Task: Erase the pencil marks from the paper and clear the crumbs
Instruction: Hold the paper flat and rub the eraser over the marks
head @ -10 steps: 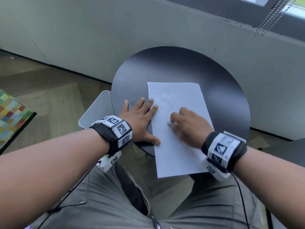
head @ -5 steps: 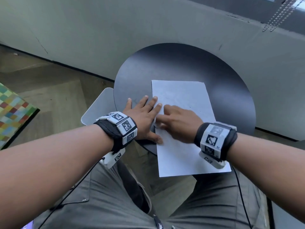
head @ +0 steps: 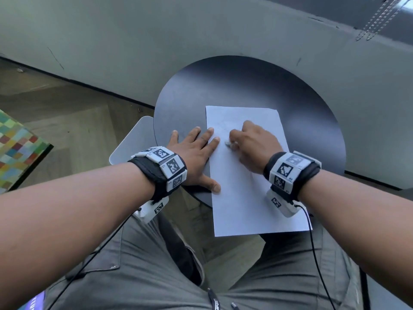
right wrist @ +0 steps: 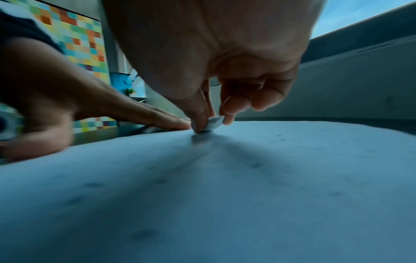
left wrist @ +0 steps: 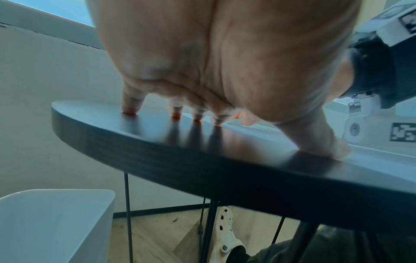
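Note:
A white sheet of paper lies on the round black table, its near end hanging over the table's edge. My left hand lies flat with spread fingers, fingertips and thumb pressing the paper's left edge. My right hand pinches a small white eraser between thumb and fingers and holds it down on the paper near the left hand. In the right wrist view the eraser touches the paper, where small dark specks lie scattered. Faint pencil marks show above the eraser.
A white bin stands on the floor left of the table, also seen in the left wrist view. A grey wall runs behind the table. A colourful checkered panel is at far left. My legs are under the table's near edge.
My right hand with the eraser moved left to the left hand's fingers, then up the paper and a little right. The left hand stayed pressed on the paper's edge.

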`<action>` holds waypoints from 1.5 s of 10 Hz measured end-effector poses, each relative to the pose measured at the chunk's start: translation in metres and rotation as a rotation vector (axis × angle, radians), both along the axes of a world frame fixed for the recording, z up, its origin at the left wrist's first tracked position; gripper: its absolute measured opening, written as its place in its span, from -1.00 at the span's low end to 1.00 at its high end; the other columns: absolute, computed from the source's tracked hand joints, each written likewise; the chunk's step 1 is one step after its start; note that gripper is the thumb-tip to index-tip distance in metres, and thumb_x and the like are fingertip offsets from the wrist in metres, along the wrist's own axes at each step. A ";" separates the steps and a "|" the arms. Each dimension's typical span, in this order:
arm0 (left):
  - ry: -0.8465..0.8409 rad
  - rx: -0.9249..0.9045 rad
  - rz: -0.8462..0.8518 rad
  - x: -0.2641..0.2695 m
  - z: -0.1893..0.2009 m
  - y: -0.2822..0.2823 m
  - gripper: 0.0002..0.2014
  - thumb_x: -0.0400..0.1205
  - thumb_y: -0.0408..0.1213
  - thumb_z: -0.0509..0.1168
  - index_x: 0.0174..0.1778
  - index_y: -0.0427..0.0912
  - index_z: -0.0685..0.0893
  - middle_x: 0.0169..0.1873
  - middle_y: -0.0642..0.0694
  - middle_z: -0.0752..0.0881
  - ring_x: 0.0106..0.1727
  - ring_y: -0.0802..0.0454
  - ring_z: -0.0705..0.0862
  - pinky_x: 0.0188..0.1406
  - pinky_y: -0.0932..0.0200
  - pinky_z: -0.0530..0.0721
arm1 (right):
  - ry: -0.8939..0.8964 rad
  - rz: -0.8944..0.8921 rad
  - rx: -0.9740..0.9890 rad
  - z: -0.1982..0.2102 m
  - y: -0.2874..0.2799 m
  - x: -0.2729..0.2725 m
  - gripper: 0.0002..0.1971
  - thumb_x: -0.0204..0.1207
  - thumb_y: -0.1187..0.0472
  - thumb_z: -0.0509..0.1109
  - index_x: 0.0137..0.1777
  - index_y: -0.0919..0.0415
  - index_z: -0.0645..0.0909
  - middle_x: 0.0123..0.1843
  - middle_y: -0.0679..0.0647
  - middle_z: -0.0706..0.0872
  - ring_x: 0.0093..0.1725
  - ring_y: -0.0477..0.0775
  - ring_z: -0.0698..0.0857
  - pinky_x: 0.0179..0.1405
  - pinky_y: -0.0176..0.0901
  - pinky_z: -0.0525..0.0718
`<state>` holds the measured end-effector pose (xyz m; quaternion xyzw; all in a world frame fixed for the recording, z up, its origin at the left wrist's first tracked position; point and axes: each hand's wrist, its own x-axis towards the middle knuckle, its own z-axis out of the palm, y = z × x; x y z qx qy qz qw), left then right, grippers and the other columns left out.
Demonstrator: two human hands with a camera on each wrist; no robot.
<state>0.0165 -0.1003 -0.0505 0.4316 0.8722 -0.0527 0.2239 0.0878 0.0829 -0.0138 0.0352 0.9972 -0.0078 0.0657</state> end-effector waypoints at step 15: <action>-0.026 -0.100 0.016 0.004 0.019 0.014 0.37 0.21 0.71 0.26 0.75 0.17 -0.32 0.76 0.00 -0.36 0.77 -0.23 -0.24 0.47 -0.72 0.17 | -0.014 0.246 -0.061 -0.011 -0.013 0.038 -0.85 0.64 0.11 0.23 0.13 0.11 0.51 -0.03 0.17 0.44 -0.11 0.25 0.51 -0.33 0.01 0.54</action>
